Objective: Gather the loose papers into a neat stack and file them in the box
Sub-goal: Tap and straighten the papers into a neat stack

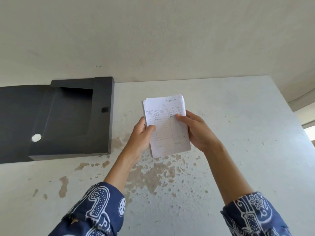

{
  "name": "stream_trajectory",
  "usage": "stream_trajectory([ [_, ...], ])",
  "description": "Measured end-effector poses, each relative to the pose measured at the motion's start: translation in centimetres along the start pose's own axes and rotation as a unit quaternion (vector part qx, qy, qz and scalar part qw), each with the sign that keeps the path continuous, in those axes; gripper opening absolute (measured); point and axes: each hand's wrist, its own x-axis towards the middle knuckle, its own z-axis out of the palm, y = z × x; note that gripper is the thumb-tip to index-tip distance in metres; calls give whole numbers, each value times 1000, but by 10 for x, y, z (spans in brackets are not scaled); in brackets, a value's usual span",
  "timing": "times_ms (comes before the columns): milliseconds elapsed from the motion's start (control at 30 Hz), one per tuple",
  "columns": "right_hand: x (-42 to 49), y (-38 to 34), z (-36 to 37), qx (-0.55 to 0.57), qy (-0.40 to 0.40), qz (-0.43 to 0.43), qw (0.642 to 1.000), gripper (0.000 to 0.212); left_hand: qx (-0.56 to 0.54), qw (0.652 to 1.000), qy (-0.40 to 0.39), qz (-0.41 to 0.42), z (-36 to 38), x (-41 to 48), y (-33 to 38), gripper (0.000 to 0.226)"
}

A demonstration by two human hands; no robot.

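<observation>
Two dark blue sleeves with white batik pattern (95, 212) come first, and bare forearms reach from them over the white table with peeling paint (238, 133). Left hand (141, 133) and right hand (197, 132) hold between them a small stack of white ruled note papers (167, 132), lifted above the table. Each thumb presses on the top sheet and the other fingers close behind the stack, one hand on each long edge. Its long axis runs away from the person, leaning a little to the left at the far end, where some handwriting is. To the left, well apart, lies the black cardboard file box (71, 116), open, its lid flap spread flat.
</observation>
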Motion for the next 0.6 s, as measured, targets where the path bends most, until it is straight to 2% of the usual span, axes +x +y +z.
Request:
stream_trajectory([
  [133, 3, 7, 1, 7, -5, 8, 1000, 27, 2, 1000, 14, -7, 3, 6, -4, 20],
  [333, 17, 20, 16, -167, 74, -42, 982, 26, 59, 996, 64, 32, 15, 21, 1, 18],
  [467, 27, 11, 17, -138, 93, -138, 976, 36, 92, 982, 115, 115, 12, 37, 5, 21],
  [600, 45, 5, 14, -150, 103, -195, 964, 39, 94, 970, 125, 184, 7, 55, 5, 30],
])
